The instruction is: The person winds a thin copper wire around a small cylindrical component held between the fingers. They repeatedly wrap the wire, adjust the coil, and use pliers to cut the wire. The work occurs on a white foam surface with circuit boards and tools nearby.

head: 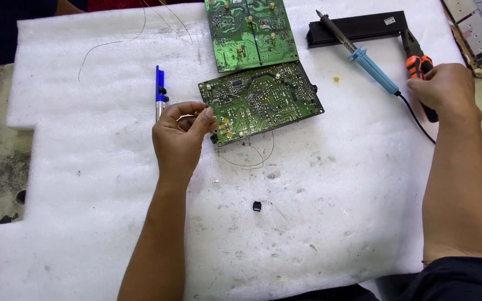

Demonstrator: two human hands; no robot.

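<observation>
On white foam sheeting [319, 223], my left hand [178, 136] pinches the near corner of a green circuit board [260, 100]; my right hand [443, 86] closes on orange-handled pliers [421, 69] beside a blue soldering iron [372, 67]. A small white label [389, 20] marks the black bar [358, 28] at the far edge; bare foam lies nearest me.

Left hand [181, 134] pinches circuit board [260, 101] (right hand [443, 85] on pliers [421, 75]).
</observation>
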